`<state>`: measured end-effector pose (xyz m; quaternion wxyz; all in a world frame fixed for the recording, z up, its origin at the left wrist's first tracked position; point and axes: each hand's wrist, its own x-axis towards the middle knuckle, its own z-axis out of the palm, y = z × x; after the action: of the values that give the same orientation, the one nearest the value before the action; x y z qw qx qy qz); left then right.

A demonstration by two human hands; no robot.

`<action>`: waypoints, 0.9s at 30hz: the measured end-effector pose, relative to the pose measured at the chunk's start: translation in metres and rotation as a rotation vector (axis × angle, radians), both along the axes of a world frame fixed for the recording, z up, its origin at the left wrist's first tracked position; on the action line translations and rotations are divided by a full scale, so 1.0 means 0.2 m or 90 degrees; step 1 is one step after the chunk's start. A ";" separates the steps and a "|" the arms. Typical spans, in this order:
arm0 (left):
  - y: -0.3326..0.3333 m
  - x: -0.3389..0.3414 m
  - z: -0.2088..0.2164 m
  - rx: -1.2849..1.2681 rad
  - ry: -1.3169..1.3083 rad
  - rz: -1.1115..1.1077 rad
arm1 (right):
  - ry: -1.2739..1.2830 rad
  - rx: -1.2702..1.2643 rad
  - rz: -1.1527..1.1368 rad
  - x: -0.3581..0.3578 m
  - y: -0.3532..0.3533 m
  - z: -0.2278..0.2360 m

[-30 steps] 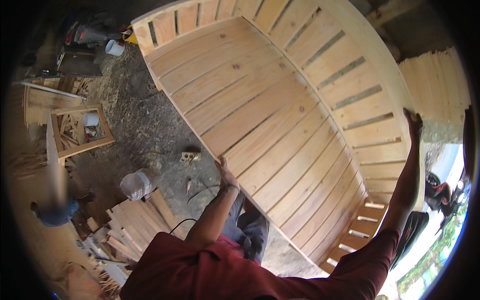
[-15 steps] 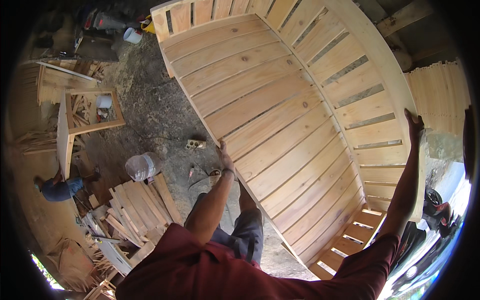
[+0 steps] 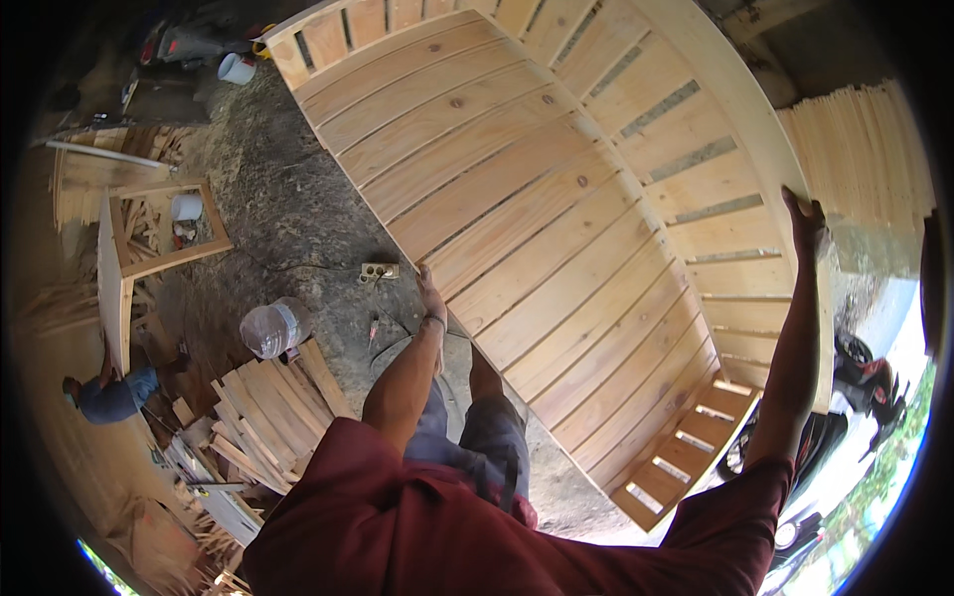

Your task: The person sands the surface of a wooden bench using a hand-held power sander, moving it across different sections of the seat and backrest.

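A large pale wooden slatted bench (image 3: 517, 214) with a slatted back and two slatted ends fills the middle and right, lying at a slant across the view. My left hand (image 3: 430, 294) grips the long front edge of its seat, fingers partly hidden by the board. Far to the right, my right hand (image 3: 807, 224) is closed over the wide top rail (image 3: 740, 109) of the back, with its arm stretched along the bench's near end. The underside of the bench is hidden.
At left, a person (image 3: 121, 392) holds a wooden frame (image 3: 179, 256). Stacked boards (image 3: 268, 407), a clear plastic bottle (image 3: 270, 330) and a power socket (image 3: 379, 271) with cables lie near my legs. A motorbike (image 3: 865, 382) stands at right, beside stacked slats (image 3: 860, 164).
The bench and the surroundings have shifted slightly left and up in view, and more of the motorbike shows. Both hands keep their hold on the bench.
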<state>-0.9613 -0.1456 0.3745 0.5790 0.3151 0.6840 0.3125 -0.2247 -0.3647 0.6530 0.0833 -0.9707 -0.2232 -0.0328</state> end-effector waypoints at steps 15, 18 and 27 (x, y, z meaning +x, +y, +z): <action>-0.10 0.01 0.08 -0.303 0.240 -0.378 | -0.092 -0.078 -0.001 -0.62 0.09 0.43; -0.12 0.09 0.53 -0.381 0.153 -0.427 | -0.067 -0.102 -0.030 -0.67 0.03 0.49; 0.14 -0.23 0.98 -0.473 0.190 -0.533 | 0.052 -0.106 -0.085 -0.89 0.23 0.69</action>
<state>-1.0066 -0.1181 0.5703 0.6223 0.3752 0.6390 -0.2521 -0.4018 -0.3194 0.7905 0.0092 -0.9874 -0.1565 0.0196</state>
